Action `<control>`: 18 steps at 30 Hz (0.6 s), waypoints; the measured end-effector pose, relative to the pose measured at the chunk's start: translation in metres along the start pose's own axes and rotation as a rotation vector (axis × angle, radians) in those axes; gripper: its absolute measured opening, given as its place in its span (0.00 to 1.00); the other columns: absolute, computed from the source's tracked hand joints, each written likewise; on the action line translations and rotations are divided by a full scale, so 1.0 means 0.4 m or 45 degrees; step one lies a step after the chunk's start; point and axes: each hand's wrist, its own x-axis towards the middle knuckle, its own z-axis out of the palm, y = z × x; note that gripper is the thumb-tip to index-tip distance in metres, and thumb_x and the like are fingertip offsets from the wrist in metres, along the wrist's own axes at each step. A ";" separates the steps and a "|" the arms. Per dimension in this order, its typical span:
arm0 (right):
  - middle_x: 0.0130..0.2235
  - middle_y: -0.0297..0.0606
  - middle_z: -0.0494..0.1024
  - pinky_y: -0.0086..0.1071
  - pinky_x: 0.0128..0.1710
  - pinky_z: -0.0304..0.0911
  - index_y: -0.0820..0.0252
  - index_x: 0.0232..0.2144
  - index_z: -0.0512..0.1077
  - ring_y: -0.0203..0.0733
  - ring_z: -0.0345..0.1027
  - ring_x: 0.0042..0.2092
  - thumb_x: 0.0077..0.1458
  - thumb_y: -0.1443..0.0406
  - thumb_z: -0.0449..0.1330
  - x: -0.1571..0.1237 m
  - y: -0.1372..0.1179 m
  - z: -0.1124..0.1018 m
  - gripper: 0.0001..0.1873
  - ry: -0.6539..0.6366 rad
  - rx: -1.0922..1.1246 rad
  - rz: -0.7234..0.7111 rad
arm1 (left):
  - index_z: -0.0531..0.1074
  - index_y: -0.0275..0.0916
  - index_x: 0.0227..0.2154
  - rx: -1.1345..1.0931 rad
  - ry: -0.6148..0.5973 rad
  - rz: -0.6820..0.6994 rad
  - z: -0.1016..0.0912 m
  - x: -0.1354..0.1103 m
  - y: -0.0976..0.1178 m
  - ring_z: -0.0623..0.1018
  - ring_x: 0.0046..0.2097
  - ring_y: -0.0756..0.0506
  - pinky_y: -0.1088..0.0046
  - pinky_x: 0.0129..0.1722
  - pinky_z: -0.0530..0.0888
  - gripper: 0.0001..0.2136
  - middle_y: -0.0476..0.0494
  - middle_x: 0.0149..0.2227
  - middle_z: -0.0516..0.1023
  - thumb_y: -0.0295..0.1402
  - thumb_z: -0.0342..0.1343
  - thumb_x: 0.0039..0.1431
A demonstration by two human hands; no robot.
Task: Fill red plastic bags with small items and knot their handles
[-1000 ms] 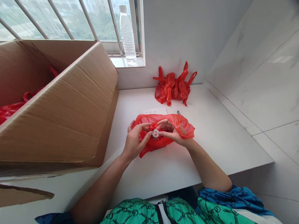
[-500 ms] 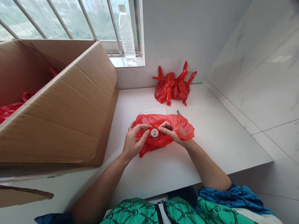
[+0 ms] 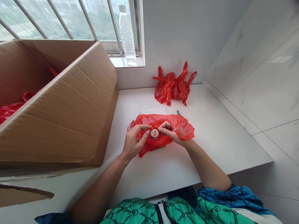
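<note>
Partly hidden by the red bag, the left hand and right hand curl loosely, their exact grip unclear.

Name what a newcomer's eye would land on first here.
Most likely the bright red plastic bag at the middle of the white table, with a round pale disc with red marks showing between the person's left grip and right grip. Next, perhaps, the big open cardboard box filling the left side, then the bunched red bags by the wall at the table's back.
</note>
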 end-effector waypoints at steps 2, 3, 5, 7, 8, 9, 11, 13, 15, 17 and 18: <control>0.32 0.33 0.74 0.34 0.39 0.67 0.56 0.33 0.73 0.38 0.69 0.36 0.60 0.52 0.59 0.000 0.000 0.000 0.15 -0.013 0.009 -0.001 | 0.75 0.44 0.41 0.012 0.003 0.004 0.000 0.000 -0.001 0.79 0.38 0.49 0.54 0.68 0.52 0.07 0.52 0.36 0.80 0.36 0.53 0.65; 0.32 0.33 0.74 0.34 0.39 0.66 0.56 0.32 0.73 0.38 0.69 0.36 0.60 0.52 0.59 0.000 0.000 0.000 0.15 -0.019 0.015 -0.002 | 0.75 0.44 0.41 0.019 0.002 0.005 0.000 0.000 -0.001 0.79 0.38 0.49 0.54 0.68 0.52 0.07 0.52 0.37 0.80 0.36 0.53 0.65; 0.32 0.33 0.74 0.33 0.39 0.66 0.56 0.32 0.72 0.38 0.69 0.36 0.61 0.52 0.59 -0.001 0.000 -0.001 0.15 -0.025 0.021 0.001 | 0.75 0.44 0.41 0.028 -0.001 0.016 0.000 0.001 -0.001 0.79 0.38 0.49 0.54 0.69 0.51 0.07 0.52 0.37 0.80 0.36 0.53 0.66; 0.32 0.33 0.74 0.33 0.39 0.66 0.56 0.32 0.72 0.37 0.69 0.36 0.61 0.52 0.59 -0.001 0.000 -0.001 0.15 -0.031 0.018 0.008 | 0.75 0.44 0.41 0.031 0.003 0.037 0.000 0.001 -0.002 0.79 0.38 0.50 0.55 0.69 0.50 0.07 0.52 0.36 0.80 0.35 0.53 0.65; 0.32 0.33 0.74 0.33 0.39 0.66 0.56 0.32 0.72 0.37 0.69 0.36 0.61 0.52 0.59 -0.001 0.000 -0.002 0.15 -0.031 0.014 0.011 | 0.75 0.44 0.41 0.031 0.007 0.048 0.000 0.002 -0.002 0.79 0.38 0.50 0.55 0.69 0.50 0.07 0.53 0.36 0.80 0.35 0.53 0.65; 0.32 0.33 0.73 0.33 0.39 0.65 0.56 0.32 0.72 0.37 0.69 0.36 0.61 0.52 0.59 -0.001 0.000 -0.002 0.15 -0.030 0.009 0.012 | 0.75 0.44 0.42 0.031 0.009 0.055 0.000 0.002 -0.002 0.79 0.38 0.50 0.55 0.69 0.50 0.07 0.53 0.36 0.79 0.35 0.53 0.65; 0.32 0.33 0.73 0.33 0.39 0.65 0.56 0.32 0.72 0.37 0.69 0.36 0.60 0.52 0.59 0.000 0.001 -0.003 0.15 -0.024 -0.002 0.012 | 0.75 0.43 0.42 0.032 0.012 0.067 -0.001 0.003 -0.002 0.79 0.38 0.50 0.56 0.69 0.50 0.07 0.53 0.36 0.79 0.34 0.54 0.65; 0.32 0.33 0.73 0.33 0.38 0.65 0.56 0.32 0.72 0.37 0.68 0.36 0.60 0.52 0.60 0.000 0.002 -0.004 0.15 -0.021 -0.006 0.010 | 0.75 0.43 0.42 0.034 0.014 0.078 -0.001 0.003 -0.002 0.79 0.38 0.51 0.56 0.69 0.50 0.06 0.53 0.36 0.80 0.34 0.54 0.65; 0.32 0.33 0.73 0.33 0.38 0.65 0.56 0.32 0.72 0.37 0.68 0.35 0.60 0.52 0.60 0.001 0.003 -0.004 0.15 -0.025 -0.007 0.009 | 0.75 0.43 0.41 0.035 0.021 0.090 0.000 0.002 -0.002 0.79 0.38 0.51 0.56 0.69 0.50 0.06 0.53 0.36 0.80 0.33 0.54 0.65; 0.32 0.33 0.73 0.33 0.37 0.64 0.56 0.32 0.72 0.37 0.68 0.35 0.60 0.52 0.60 0.001 0.004 -0.004 0.15 -0.028 -0.012 0.010 | 0.75 0.43 0.41 0.037 0.028 0.099 0.000 0.002 -0.003 0.79 0.38 0.51 0.56 0.69 0.50 0.06 0.53 0.36 0.80 0.33 0.55 0.64; 0.32 0.33 0.73 0.33 0.37 0.64 0.56 0.32 0.72 0.37 0.67 0.35 0.60 0.52 0.60 0.001 0.005 -0.004 0.15 -0.028 -0.017 0.012 | 0.75 0.43 0.41 0.037 0.030 0.103 0.000 0.002 -0.003 0.79 0.38 0.51 0.56 0.69 0.50 0.06 0.53 0.36 0.80 0.32 0.55 0.64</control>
